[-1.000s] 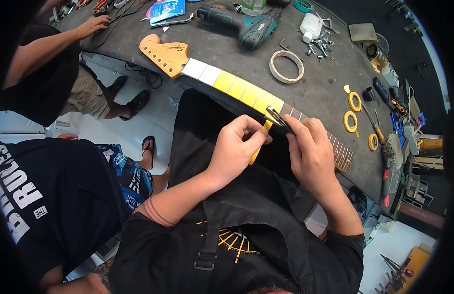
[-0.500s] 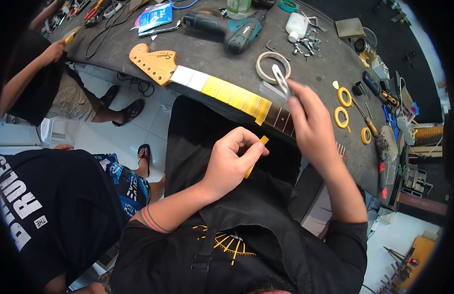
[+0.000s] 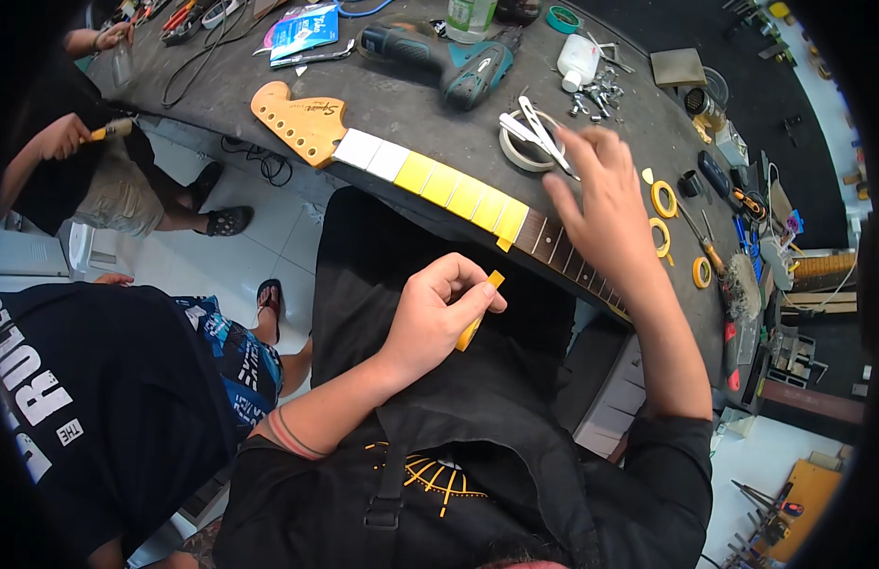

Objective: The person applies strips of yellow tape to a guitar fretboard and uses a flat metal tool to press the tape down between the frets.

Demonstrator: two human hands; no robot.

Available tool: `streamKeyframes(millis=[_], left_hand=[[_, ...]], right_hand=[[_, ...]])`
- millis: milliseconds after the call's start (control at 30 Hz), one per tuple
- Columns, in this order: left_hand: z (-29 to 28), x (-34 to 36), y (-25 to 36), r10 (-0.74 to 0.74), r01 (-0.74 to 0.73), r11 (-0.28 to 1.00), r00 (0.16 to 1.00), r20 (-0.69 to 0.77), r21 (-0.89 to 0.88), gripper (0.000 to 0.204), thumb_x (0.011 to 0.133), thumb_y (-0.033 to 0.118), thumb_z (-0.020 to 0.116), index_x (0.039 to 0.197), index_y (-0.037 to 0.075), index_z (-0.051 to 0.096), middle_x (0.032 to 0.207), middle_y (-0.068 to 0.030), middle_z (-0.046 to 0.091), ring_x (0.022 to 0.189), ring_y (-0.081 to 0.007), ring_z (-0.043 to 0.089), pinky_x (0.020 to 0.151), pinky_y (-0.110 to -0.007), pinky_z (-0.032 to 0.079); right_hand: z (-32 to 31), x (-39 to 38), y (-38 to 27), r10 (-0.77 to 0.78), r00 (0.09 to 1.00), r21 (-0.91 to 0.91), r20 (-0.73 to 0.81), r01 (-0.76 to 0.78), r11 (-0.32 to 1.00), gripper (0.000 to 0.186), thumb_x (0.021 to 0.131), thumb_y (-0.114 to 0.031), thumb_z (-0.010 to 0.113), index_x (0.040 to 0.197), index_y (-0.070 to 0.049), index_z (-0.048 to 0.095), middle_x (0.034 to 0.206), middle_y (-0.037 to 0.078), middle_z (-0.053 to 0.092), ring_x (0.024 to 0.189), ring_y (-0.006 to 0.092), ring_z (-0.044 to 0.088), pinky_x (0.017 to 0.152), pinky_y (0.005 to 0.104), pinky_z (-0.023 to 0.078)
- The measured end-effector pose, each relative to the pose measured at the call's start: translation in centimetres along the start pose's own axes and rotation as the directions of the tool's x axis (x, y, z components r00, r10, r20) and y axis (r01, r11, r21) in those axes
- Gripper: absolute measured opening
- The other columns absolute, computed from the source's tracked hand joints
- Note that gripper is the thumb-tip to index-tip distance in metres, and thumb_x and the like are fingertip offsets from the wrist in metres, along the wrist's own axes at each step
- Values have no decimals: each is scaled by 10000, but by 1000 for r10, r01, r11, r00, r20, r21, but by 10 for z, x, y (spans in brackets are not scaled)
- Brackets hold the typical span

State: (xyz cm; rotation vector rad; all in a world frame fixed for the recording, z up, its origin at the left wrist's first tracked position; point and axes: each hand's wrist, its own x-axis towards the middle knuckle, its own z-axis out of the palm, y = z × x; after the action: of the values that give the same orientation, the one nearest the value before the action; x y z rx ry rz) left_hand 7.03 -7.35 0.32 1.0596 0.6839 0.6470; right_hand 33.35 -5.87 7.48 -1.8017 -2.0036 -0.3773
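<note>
My left hand [image 3: 444, 308] is closed on a piece of yellow masking tape [image 3: 469, 334], held above my black apron; whether it is a roll or a strip I cannot tell. A guitar neck [image 3: 311, 121] with a light wood headstock lies along the bench's near edge. White tape covers its first frets, yellow tape [image 3: 453, 188] the following ones, and dark fretboard [image 3: 544, 237] shows beyond. My right hand [image 3: 605, 204] hovers over the bare part with fingers apart. Just past its fingertips, a slim whitish-silver tool, like a folding razor [image 3: 536, 121], lies across a cream tape roll [image 3: 511, 154].
Behind the neck lie a teal-black cordless drill [image 3: 472, 71], a white bottle [image 3: 578, 63] and loose metal hardware [image 3: 601, 93]. Yellow tape rolls [image 3: 663, 199] and hand tools are at the right. Two other people stand at the left; one hand there holds a brush [image 3: 112, 130].
My right hand has let go of the razor-like tool, which now rests on the cream tape roll. The left hand with the yellow tape has shifted slightly left and down.
</note>
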Motion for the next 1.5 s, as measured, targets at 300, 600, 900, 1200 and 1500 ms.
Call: streamKeyframes(millis=[300, 600, 900, 1200, 1500], left_hand=[[-4, 6, -1, 56, -55, 997, 998, 11, -60, 164, 1161, 162, 674, 1143, 0, 656, 1011, -185, 839, 885, -146, 763, 832, -296, 603], [-6, 3, -4, 45, -44, 997, 999, 25, -64, 177, 1164, 167, 666, 1143, -7, 654, 1000, -187, 832, 882, -149, 762, 823, -300, 605], [-7, -2, -7, 32, -30, 998, 999, 28, -61, 150, 1162, 145, 664, 1142, -3, 653, 1012, -173, 828, 912, -159, 778, 836, -302, 611], [-9, -2, -10, -14, 21, 994, 998, 66, -108, 126, 1150, 135, 692, 1150, 10, 681, 1037, -129, 826, 951, -165, 792, 883, -321, 626], [-23, -5, -9, 73, -66, 992, 995, 69, -103, 134, 1143, 126, 660, 1099, -1, 670, 992, -107, 805, 957, -171, 789, 912, -340, 633]], right_hand=[[-19, -21, -40, -15, 952, 149, 306, -32, 988, 379, 940, -274, 856, 1239, -68, 746, 1059, 84, 682, 1057, 287, 679, 934, 432, 494], [-4, -20, -56, -106, 976, -62, 191, 119, 991, 357, 804, -271, 906, 994, -82, 671, 1010, 82, 662, 1016, 283, 661, 946, 437, 480], [-10, -20, -52, -50, 981, -12, 185, 53, 999, 358, 841, -283, 902, 1048, -75, 698, 1011, 81, 661, 1016, 279, 661, 979, 452, 468], [-9, -20, -59, -70, 988, -43, 137, 76, 996, 454, 776, -240, 908, 1113, -64, 659, 1042, 108, 630, 1040, 325, 650, 1008, 481, 463], [-11, -19, -65, -65, 979, 14, 193, 63, 998, 466, 792, -223, 941, 1139, -46, 686, 1050, 109, 650, 1051, 330, 660, 1010, 476, 465]])
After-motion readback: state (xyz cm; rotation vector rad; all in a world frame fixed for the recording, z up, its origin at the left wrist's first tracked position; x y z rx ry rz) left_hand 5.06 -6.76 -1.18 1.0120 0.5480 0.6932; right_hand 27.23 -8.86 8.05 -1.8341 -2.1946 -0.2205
